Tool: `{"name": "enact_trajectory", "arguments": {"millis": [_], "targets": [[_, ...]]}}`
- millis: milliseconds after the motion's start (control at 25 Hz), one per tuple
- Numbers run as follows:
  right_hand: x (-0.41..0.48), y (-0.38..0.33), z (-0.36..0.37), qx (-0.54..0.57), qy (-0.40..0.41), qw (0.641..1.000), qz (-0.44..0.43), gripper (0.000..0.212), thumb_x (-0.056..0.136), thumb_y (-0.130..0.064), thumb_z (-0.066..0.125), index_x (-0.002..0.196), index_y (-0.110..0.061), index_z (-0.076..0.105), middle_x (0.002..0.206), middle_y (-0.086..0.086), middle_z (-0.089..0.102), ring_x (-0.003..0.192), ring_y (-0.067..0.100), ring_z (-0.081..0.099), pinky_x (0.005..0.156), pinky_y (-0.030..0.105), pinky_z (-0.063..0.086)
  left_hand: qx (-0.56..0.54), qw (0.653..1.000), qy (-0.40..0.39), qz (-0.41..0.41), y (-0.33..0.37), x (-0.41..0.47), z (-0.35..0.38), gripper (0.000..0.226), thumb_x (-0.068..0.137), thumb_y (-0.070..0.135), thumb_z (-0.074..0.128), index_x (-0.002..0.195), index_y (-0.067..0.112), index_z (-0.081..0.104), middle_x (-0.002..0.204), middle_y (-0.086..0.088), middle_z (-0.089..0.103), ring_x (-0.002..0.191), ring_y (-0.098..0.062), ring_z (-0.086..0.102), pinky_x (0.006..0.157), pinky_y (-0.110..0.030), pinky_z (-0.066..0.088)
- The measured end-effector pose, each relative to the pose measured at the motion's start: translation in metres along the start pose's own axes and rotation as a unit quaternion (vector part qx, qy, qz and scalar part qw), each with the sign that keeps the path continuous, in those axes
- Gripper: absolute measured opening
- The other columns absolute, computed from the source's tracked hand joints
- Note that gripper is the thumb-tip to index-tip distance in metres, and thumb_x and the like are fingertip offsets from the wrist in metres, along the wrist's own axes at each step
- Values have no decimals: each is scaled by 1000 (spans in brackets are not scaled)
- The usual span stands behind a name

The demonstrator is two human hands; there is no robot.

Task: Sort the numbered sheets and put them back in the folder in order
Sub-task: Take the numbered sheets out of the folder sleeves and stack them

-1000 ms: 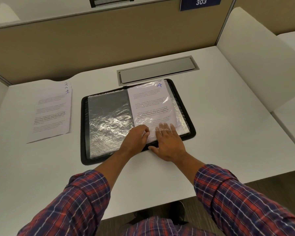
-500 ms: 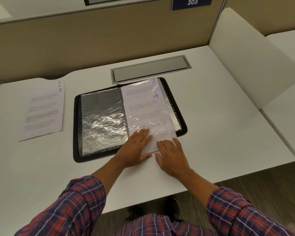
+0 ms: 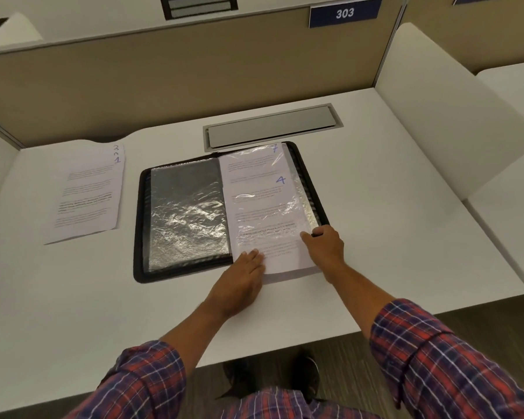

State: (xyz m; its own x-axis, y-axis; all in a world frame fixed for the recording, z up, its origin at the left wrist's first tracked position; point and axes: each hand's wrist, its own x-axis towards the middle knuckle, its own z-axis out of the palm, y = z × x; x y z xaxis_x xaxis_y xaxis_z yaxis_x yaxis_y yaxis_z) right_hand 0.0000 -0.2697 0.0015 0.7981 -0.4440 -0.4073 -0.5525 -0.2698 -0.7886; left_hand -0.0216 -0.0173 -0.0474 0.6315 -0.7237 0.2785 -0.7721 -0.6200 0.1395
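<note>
Setting: A white desk point(image 3: 406, 237) in a beige-walled cubicle, with an open black folder point(image 3: 139, 237) at its centre.
Change: Sheet 4 point(image 3: 263, 207) has slid further out of its plastic sleeve point(image 3: 303, 207), uncovering sheet 7 point(image 3: 254, 158). It probably joins the pile point(image 3: 85, 195) at left, topped by 1.
Left hand point(image 3: 239, 285): Flat, fingers straight, pressing sheet 4's near corner.
Right hand point(image 3: 325, 246): Now at the sleeve's lower right corner, thumb and curled fingers seemingly pinching it.
</note>
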Motion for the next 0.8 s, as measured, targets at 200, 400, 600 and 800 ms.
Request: {"name": "enact_trajectory", "arguments": {"millis": [200, 400, 600, 800], "targets": [[14, 8, -10, 42, -20, 999, 0, 26, 91, -29, 79, 102, -9, 65, 99, 4, 67, 92, 23, 66, 76, 35, 55, 24, 1000, -17, -7, 25, -24, 1, 32, 103, 16, 52, 125, 2, 70, 143, -20, 61, 140, -38, 52, 117, -60, 39], [16, 8, -13, 67, -64, 996, 8, 26, 86, -25, 85, 88, -11, 63, 93, 6, 69, 83, 22, 68, 70, 34, 57, 36, 998, -42, 21, 55, -46, 4, 36, 103, 22, 47, 126, 6, 70, 147, -17, 59, 143, -35, 49, 116, -62, 39], [17, 11, -14, 84, -103, 991, 12, 19, 85, -14, 85, 79, -13, 67, 87, 6, 74, 83, 26, 74, 76, 39, 63, -55, 996, -64, 12, 74, -64, -3, 30, 107, 33, 53, 123, 15, 70, 153, -11, 54, 149, -25, 42, 119, -56, 38], [12, 19, -21, 71, -148, 986, 1, 9, 89, -7, 79, 90, -16, 76, 99, 8, 78, 88, 26, 77, 82, 42, 65, -217, 944, 51, -243, 76, -47, -20, 40, 104, 40, 61, 135, 16, 65, 148, -1, 59, 140, -13, 51, 116, -41, 46]]}}
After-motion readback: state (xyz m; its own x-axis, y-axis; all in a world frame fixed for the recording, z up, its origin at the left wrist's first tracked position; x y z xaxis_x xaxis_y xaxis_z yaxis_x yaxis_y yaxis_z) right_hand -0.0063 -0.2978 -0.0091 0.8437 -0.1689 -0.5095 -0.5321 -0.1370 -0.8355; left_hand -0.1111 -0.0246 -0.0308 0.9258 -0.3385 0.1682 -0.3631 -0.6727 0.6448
